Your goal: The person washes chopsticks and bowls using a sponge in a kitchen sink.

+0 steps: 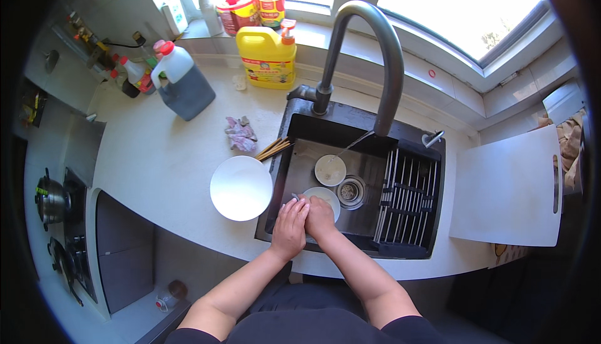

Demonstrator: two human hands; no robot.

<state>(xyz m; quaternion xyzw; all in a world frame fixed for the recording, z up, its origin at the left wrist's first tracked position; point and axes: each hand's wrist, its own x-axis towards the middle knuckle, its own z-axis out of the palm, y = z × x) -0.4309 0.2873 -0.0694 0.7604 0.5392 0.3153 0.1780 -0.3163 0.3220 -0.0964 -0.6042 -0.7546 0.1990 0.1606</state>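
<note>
I see two bare hands pressed together over the near left part of the sink, the left hand against the right hand. The fingers of the right are curled, and I cannot tell whether either grips anything. Right beneath them, on the sink floor, is a white dish, partly hidden. Just beyond it sits a small white bowl, with a thin stream of water falling toward it from the tall grey tap. To the right are the round drain and a black-and-silver rack. Left of the sink, on the pale worktop, I find a large white bowl, chopsticks reaching the sink's edge, and a crumpled rag. Farther back stands a yellow jug; far right, a white board.
</note>
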